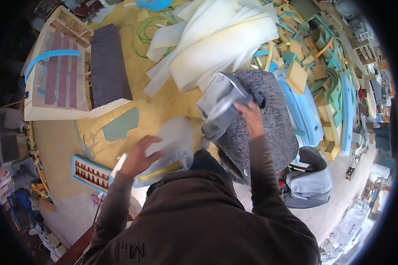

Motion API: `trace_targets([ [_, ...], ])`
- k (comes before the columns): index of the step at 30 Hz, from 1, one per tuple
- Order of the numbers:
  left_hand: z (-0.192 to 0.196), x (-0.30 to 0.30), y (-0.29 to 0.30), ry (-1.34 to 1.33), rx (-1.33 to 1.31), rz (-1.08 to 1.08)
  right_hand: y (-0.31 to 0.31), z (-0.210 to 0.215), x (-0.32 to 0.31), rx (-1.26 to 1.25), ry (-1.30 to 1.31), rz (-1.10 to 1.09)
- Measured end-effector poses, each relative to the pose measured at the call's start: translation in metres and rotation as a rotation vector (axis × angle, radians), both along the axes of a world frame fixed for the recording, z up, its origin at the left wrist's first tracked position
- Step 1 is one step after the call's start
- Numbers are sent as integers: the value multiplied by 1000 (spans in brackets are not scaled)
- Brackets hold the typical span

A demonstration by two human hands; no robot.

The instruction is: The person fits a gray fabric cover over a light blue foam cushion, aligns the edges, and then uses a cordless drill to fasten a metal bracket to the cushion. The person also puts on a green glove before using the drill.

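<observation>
A gray cloth [220,102], partly paler, sits crumpled at the upper left of speckled felt [282,128].

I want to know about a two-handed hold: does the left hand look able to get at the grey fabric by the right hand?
Probably yes: the left hand looks empty, and the fabric's near side is exposed. Only thin translucent plastic appears between them.

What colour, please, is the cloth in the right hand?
The cloth is light and dark grey (head view).
</observation>
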State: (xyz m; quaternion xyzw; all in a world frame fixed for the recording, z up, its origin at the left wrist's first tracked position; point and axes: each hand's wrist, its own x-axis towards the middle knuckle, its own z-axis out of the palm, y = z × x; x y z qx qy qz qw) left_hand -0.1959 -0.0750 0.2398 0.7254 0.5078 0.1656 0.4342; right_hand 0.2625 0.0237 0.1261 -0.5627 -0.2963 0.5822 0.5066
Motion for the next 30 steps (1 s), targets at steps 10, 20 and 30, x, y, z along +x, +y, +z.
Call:
trace_targets([
  [10,-57,84,124,-435,-335,-159,149,326,-209,491,-66,769],
  [20,61,-20,170,-1395,-275,248,59,234,-171,581,-135,58],
  [30,119,-8,134,-1523,-30,233,-73,95,-267,46,225,653],
])
